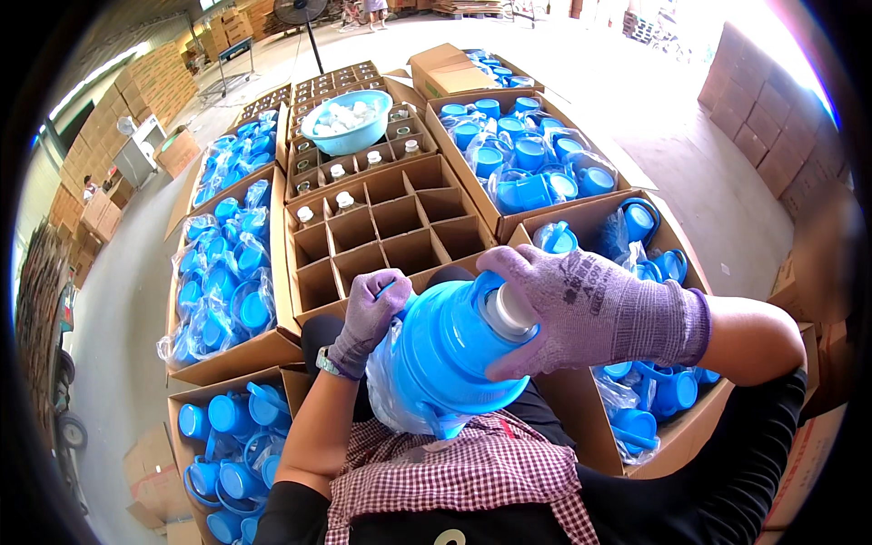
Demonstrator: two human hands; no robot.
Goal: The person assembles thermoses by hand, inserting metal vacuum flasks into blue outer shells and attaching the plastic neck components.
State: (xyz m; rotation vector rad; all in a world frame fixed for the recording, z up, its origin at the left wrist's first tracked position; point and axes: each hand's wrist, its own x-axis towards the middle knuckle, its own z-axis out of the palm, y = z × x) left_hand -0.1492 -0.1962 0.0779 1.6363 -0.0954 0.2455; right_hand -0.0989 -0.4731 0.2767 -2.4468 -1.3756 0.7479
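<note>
In front of my chest is a large blue plastic jug-shaped piece (451,345), tilted, with stepped rings and a white cap (511,312) at its upper right end. Clear plastic film (391,391) clings to its left side. My right hand (568,309), in a purple knit glove, is closed round the white cap end. My left hand (371,318), also gloved, makes a fist at the jug's upper left edge, with a bit of blue plastic showing between the fingers. Just beyond lies a divided carton (391,222), a few of its cells holding white-capped bottles (345,201).
Cartons of film-wrapped blue plastic parts stand at left (218,282), at near left (238,436), at far right (527,150) and at near right (654,391). A light blue basin (346,127) of white pieces rests on a farther divided carton. Behind stands a fan (304,14).
</note>
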